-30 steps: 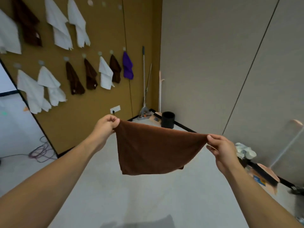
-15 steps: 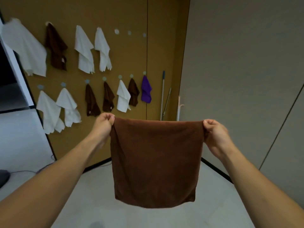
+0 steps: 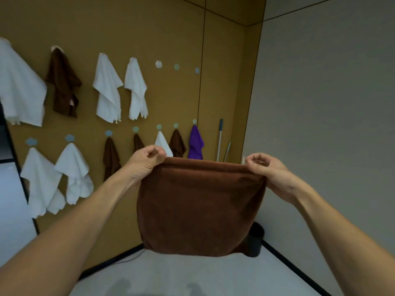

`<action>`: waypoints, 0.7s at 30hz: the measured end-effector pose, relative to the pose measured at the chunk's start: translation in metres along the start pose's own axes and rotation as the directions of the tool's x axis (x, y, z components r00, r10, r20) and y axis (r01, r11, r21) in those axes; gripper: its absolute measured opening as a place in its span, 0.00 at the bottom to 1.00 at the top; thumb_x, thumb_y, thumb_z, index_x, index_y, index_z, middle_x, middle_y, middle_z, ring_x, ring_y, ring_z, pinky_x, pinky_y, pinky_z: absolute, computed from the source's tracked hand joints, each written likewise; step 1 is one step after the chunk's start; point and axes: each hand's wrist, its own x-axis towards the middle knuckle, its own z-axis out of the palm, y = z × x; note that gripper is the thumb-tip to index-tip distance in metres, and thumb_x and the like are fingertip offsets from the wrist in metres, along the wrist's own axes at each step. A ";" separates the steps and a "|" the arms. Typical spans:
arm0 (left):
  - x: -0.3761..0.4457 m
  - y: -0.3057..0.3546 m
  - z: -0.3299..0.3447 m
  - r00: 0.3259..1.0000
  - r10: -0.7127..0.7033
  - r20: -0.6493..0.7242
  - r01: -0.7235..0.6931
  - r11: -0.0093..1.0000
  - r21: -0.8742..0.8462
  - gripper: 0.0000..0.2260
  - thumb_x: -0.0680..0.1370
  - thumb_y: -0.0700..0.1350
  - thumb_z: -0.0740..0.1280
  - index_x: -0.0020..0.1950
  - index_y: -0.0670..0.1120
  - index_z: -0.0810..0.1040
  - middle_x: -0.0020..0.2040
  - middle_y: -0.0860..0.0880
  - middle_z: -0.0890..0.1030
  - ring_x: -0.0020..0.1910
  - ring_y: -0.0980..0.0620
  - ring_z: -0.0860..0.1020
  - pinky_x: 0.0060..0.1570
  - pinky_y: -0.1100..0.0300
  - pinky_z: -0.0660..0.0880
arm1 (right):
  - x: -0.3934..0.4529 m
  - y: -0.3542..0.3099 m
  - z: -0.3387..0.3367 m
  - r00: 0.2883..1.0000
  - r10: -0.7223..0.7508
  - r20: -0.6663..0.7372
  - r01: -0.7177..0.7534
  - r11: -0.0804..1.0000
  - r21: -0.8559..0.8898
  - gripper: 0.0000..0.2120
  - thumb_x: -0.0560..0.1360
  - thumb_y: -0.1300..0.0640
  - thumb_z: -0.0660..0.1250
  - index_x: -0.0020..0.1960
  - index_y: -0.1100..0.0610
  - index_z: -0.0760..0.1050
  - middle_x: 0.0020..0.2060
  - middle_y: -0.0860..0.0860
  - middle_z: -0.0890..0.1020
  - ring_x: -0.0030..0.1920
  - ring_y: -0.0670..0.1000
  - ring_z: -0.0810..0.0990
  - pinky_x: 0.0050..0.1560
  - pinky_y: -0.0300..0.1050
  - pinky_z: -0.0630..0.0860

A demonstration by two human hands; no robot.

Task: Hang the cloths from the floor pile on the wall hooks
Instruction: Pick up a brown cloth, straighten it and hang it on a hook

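Two hands working this one: left hand and right hand each pinching a top corner of the brown cloth, grip clenched on the fabric at both ends. Holding it stretched flat at chest height, hanging clear of the floor, facing the mustard wall. Looks like the carry-and-line-up step, nothing hooked yet. Spotting three bare hooks in the upper row, right of the white cloths; lower row looks full out to the purple cloth. Probably needing to step closer next, bunch one corner or edge, and reach up to loop it over a free hook. Watching for slipping off, since those pegs look stubby.
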 end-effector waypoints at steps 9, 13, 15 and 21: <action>0.110 -0.030 -0.013 0.992 0.046 -0.115 -0.024 0.982 0.185 0.08 0.72 0.48 0.78 0.45 0.45 0.86 0.40 0.48 0.85 0.41 0.53 0.83 0.43 0.61 0.78 | 0.149 0.010 0.030 0.983 -0.174 -0.060 0.164 0.975 -0.151 0.03 0.69 0.56 0.79 0.41 0.54 0.85 0.40 0.54 0.86 0.42 0.50 0.83 0.49 0.47 0.77; 0.170 -0.038 -0.014 0.977 0.124 -0.172 -0.067 0.950 0.306 0.02 0.75 0.51 0.75 0.44 0.54 0.86 0.42 0.53 0.86 0.46 0.51 0.84 0.51 0.54 0.80 | 0.223 0.019 0.031 0.965 -0.254 -0.060 0.244 0.961 -0.133 0.02 0.71 0.56 0.77 0.40 0.52 0.86 0.39 0.50 0.86 0.42 0.48 0.84 0.48 0.44 0.78; 0.202 -0.040 -0.013 0.965 0.196 -0.172 -0.108 0.902 0.419 0.03 0.77 0.52 0.73 0.46 0.56 0.86 0.42 0.56 0.86 0.46 0.56 0.83 0.50 0.58 0.79 | 0.261 0.022 0.028 0.957 -0.285 -0.048 0.275 0.950 -0.147 0.01 0.72 0.56 0.77 0.42 0.52 0.86 0.39 0.49 0.86 0.43 0.49 0.84 0.47 0.44 0.79; 0.312 -0.043 -0.006 0.927 0.362 -0.099 -0.189 0.679 0.709 0.06 0.81 0.47 0.67 0.51 0.48 0.83 0.45 0.50 0.84 0.47 0.52 0.80 0.53 0.50 0.76 | 0.389 0.015 0.012 0.921 -0.388 -0.013 0.372 0.892 -0.257 0.03 0.72 0.54 0.77 0.44 0.53 0.86 0.40 0.48 0.86 0.43 0.47 0.84 0.41 0.37 0.77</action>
